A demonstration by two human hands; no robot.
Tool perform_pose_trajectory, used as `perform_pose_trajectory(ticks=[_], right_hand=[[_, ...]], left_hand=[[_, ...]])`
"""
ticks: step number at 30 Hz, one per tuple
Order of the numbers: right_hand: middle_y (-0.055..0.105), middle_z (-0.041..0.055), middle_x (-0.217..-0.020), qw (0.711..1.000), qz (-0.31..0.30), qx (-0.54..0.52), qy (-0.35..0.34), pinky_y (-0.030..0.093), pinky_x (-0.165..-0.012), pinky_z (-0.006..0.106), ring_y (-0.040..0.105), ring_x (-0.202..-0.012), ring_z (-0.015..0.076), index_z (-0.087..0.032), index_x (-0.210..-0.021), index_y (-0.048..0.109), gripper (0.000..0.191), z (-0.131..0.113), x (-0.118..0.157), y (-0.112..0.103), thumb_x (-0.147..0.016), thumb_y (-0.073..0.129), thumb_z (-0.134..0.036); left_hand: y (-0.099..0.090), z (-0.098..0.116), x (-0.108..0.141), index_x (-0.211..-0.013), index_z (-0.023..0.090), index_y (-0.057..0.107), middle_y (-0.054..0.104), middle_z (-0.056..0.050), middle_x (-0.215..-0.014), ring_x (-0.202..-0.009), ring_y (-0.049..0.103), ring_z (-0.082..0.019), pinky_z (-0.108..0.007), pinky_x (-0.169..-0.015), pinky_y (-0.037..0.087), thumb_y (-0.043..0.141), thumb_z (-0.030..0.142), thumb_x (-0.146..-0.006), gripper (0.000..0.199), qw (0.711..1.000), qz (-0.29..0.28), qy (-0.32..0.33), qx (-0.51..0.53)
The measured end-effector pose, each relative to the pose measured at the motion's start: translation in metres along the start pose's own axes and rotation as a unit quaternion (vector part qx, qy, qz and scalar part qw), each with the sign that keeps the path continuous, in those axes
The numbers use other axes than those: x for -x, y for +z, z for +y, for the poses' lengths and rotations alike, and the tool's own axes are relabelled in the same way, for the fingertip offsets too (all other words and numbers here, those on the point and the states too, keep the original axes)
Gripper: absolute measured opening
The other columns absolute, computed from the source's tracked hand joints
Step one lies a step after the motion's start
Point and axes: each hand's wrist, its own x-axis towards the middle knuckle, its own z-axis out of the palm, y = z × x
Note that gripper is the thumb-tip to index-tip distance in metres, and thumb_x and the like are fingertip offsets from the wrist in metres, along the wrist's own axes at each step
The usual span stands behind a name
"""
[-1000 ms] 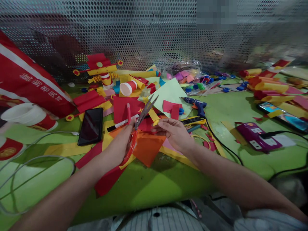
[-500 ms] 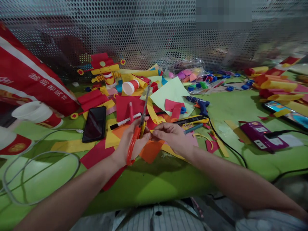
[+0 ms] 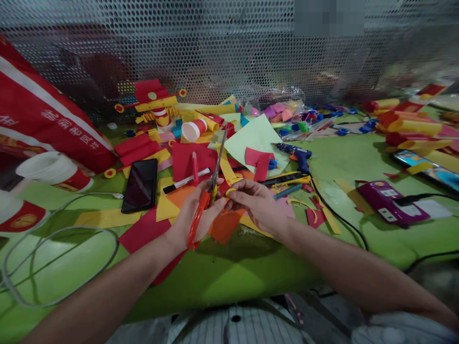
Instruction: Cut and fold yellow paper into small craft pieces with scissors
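My left hand [image 3: 182, 220] is closed around the red-handled scissors [image 3: 198, 222], their blades pointing up and away from me. A small rounded piece of yellow paper [image 3: 230, 191] is pinched between the thumb and fingers of my right hand [image 3: 261, 206]. The two hands nearly meet over a pile of coloured paper, with an orange sheet [image 3: 225, 227] just below them. Another bit of yellow shows by the left fingers, partly hidden by the scissors. Beyond the hands lie a white marker [image 3: 188, 179] and a pale green sheet [image 3: 256, 136].
A black phone [image 3: 139, 186] and a looped white cable [image 3: 116, 239] lie to the left, near paper cups [image 3: 53, 169]. On the right are a blue glue gun [image 3: 299, 155], a yellow utility knife [image 3: 287, 179] and a purple power strip [image 3: 390, 203]. A perforated metal panel [image 3: 215, 52] stands behind.
The small yellow piece in my right fingers has turned up and shows more of its face. The scissors have tilted slightly in my left hand. Both hands stay in nearly the same place.
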Motion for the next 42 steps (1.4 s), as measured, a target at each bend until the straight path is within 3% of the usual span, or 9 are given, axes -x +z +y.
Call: perform_pose_trajectory(ticks=[4, 11, 20, 29, 42], right_hand=[[0.062, -0.0040, -0.047, 1.000, -0.003, -0.007, -0.006, 0.046, -0.044, 0.019, 0.057, -0.042, 0.0074, -0.018, -0.064, 0.065, 0.025, 0.000, -0.001, 0.000, -0.052, 0.081, -0.033], [0.068, -0.0035, -0.060, 0.999, -0.035, -0.020, -0.027, 0.047, -0.045, 0.019, 0.057, -0.045, 0.0059, -0.022, -0.067, 0.072, 0.015, 0.005, -0.002, -0.003, -0.056, 0.080, -0.029], [0.069, -0.0024, -0.060, 0.999, -0.021, 0.007, -0.045, 0.047, -0.049, 0.022, 0.056, -0.047, 0.0066, -0.024, -0.067, 0.074, 0.016, 0.006, -0.002, -0.003, -0.054, 0.081, -0.031], [0.068, -0.0024, -0.059, 0.998, -0.019, 0.014, -0.064, 0.047, -0.050, 0.023, 0.056, -0.048, 0.0071, -0.026, -0.067, 0.074, 0.015, 0.009, -0.003, -0.003, -0.054, 0.081, -0.032], [0.068, -0.0027, -0.062, 0.996, -0.013, 0.034, -0.084, 0.047, -0.052, 0.024, 0.056, -0.051, 0.0075, -0.027, -0.066, 0.074, 0.016, 0.009, -0.002, -0.004, -0.053, 0.081, -0.032]], left_hand=[[-0.003, 0.002, -0.001, -0.108, 0.021, 0.053, 0.056, 0.002, -0.078, -0.058, 0.054, -0.008, -0.024, -0.056, 0.046, 0.063, 0.027, -0.074, 0.036, 0.999, 0.033, 0.023, -0.007], [-0.005, -0.005, -0.003, -0.113, 0.020, 0.051, 0.055, 0.002, -0.070, -0.055, 0.056, -0.009, -0.022, -0.049, 0.045, 0.062, 0.031, -0.077, 0.039, 0.998, -0.028, -0.003, 0.056], [-0.003, -0.008, -0.005, -0.112, 0.025, 0.052, 0.056, 0.003, -0.070, -0.051, 0.056, -0.009, -0.023, -0.045, 0.042, 0.066, 0.028, -0.073, 0.041, 0.989, -0.022, -0.021, 0.145], [-0.004, -0.008, -0.002, -0.116, 0.025, 0.049, 0.057, 0.003, -0.078, -0.053, 0.057, -0.007, -0.021, -0.048, 0.044, 0.066, 0.029, -0.074, 0.046, 0.991, -0.021, -0.014, 0.135], [-0.002, -0.004, -0.002, -0.112, 0.025, 0.052, 0.056, 0.004, -0.073, -0.052, 0.055, -0.008, -0.023, -0.048, 0.044, 0.063, 0.029, -0.075, 0.039, 0.989, -0.025, -0.018, 0.145]])
